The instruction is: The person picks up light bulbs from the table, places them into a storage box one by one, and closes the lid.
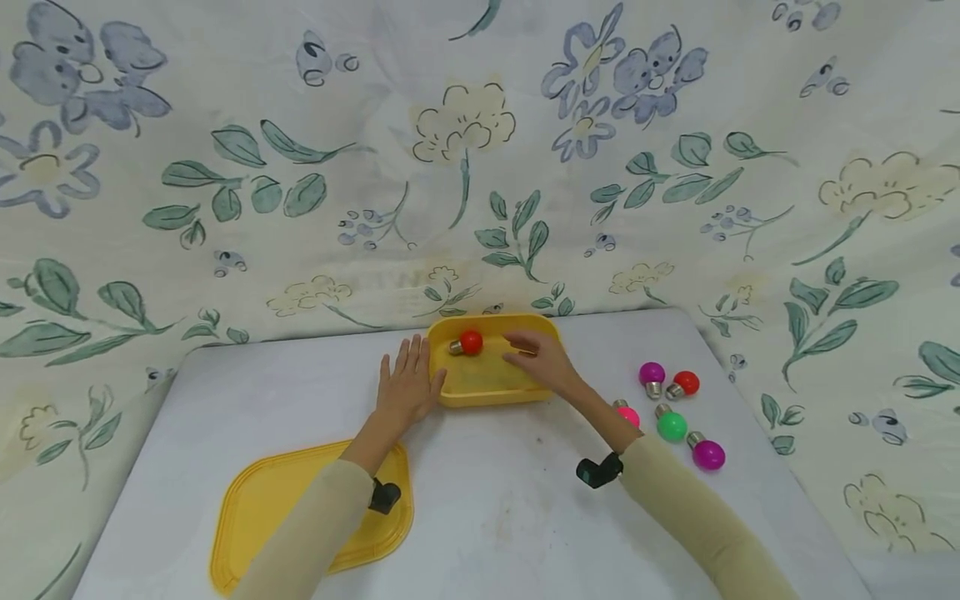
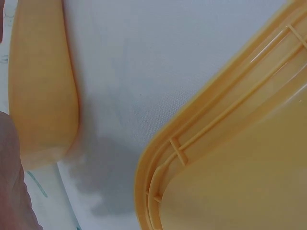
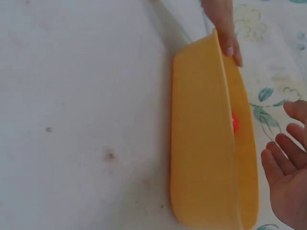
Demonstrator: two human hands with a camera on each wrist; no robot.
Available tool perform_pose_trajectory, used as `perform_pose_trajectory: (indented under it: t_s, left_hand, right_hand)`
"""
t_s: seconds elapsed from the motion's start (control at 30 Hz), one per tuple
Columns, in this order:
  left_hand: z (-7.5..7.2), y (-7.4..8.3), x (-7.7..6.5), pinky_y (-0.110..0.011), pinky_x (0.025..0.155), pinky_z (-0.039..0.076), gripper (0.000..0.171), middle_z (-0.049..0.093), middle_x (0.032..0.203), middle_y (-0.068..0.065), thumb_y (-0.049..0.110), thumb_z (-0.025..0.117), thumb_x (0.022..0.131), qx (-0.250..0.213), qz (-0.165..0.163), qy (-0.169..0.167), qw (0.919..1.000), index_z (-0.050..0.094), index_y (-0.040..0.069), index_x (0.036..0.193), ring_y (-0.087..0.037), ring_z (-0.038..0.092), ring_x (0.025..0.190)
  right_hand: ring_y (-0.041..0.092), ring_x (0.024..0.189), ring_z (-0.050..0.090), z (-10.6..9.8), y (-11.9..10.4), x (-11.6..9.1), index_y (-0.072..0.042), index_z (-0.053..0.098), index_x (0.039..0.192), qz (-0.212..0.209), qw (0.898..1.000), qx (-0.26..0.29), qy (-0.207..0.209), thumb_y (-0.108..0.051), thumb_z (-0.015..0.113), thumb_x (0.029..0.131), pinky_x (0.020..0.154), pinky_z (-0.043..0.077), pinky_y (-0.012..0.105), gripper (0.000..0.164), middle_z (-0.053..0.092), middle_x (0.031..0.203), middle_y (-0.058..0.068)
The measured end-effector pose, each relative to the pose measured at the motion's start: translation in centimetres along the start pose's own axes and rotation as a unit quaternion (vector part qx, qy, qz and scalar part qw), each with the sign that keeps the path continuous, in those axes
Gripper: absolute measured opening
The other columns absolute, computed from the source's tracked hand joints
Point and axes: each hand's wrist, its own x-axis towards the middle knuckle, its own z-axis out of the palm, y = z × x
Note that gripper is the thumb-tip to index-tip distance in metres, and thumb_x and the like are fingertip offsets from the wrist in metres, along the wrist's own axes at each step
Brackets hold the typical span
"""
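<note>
A yellow plastic bin [image 1: 495, 400] stands at the back of the table, with a red light bulb [image 1: 471, 342] lying inside. My left hand [image 1: 405, 387] rests against the bin's left side, fingers straight and the thumb over the rim. Above the bin's right part is my right hand [image 1: 542, 358], its fingers relaxed and parted with nothing between them. In the right wrist view the right hand [image 3: 290, 172] shows its palm beside the bin's opening, and a bit of the red bulb [image 3: 234, 121] peeks over the wall.
On the right lie several more bulbs: purple [image 1: 652, 373], red [image 1: 686, 383], green [image 1: 672, 426], another purple [image 1: 708, 455], and a pink one [image 1: 628, 415] partly behind my right forearm. A yellow lid [image 1: 262, 508] lies front left under my left forearm. Behind the table [image 1: 510, 517] hangs flowered cloth.
</note>
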Motion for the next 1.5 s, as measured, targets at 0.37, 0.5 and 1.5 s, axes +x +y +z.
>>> perform_pose_trajectory:
  t_s: [0.37,0.5,1.5]
  left_hand:
    - [-0.1,0.0,0.0,-0.059,0.117,0.001,0.072,0.005,0.164,-0.022,0.041,0.031,0.108,-0.003,0.000,-0.003,1.0000,0.007,-0.004,0.158,-0.037,0.001,0.151]
    - [0.1,0.0,0.1,-0.059,0.117,0.001,0.072,0.004,0.165,-0.021,0.042,0.031,0.107,-0.003,-0.001,-0.006,1.0000,0.006,-0.003,0.158,-0.036,0.001,0.151]
    - [0.2,0.1,0.2,-0.060,0.117,-0.001,0.073,0.002,0.164,-0.023,0.042,0.031,0.107,-0.007,-0.006,-0.011,0.9999,0.006,-0.005,0.157,-0.037,-0.001,0.151]
  right_hand:
    - [0.036,0.124,0.057,-2.5,1.5,-6.7,0.006,0.060,0.131,-0.001,0.998,-0.037,0.052,-0.010,0.070,0.094,0.098,0.049,0.042,0.041,0.061,0.132,0.021]
    - [0.036,0.123,0.058,-3.6,2.2,-9.0,0.005,0.062,0.130,0.019,0.993,-0.075,0.092,-0.011,0.072,0.093,0.097,0.049,0.044,0.041,0.063,0.130,0.019]
    - [0.041,0.114,0.058,-6.3,8.1,-14.9,0.005,0.057,0.135,0.143,0.953,-0.166,0.208,-0.011,0.070,0.093,0.094,0.051,0.051,0.047,0.060,0.130,0.025]
